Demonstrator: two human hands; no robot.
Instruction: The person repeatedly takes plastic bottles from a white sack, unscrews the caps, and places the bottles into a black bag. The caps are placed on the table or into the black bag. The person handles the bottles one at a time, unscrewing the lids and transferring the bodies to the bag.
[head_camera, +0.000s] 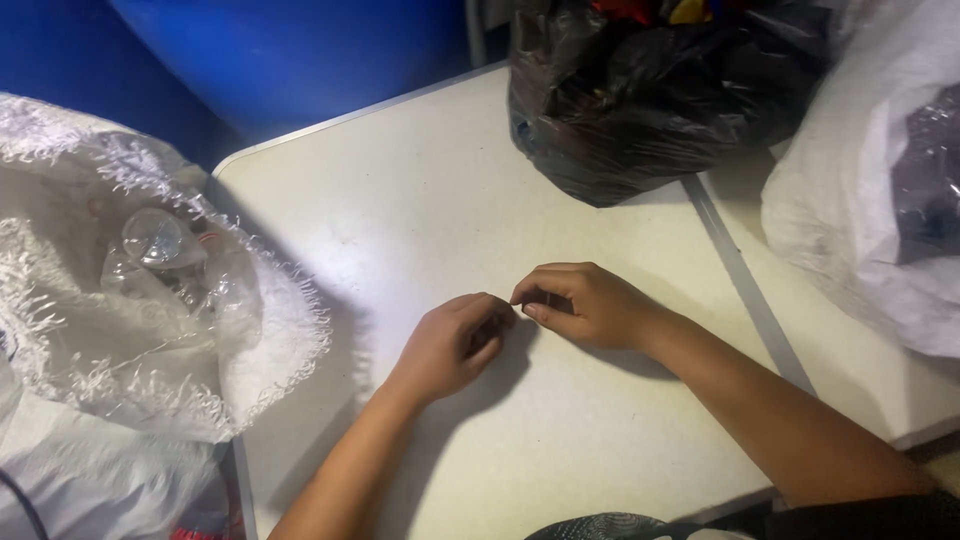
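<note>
Both my hands rest on a white table (420, 200), fingertips meeting near the middle. My left hand (450, 345) lies with its fingers curled inward. My right hand (585, 303) is curled too, thumb against forefinger, touching the left hand's fingertips. Nothing held shows between the fingers; whatever may be pinched there is hidden.
A white woven sack (130, 330) with crushed clear plastic bottles (160, 245) sits open at the left. A black plastic bag (650, 90) stands at the table's far edge. Another white sack (870, 200) fills the right side. A blue drum (300, 50) stands behind the table.
</note>
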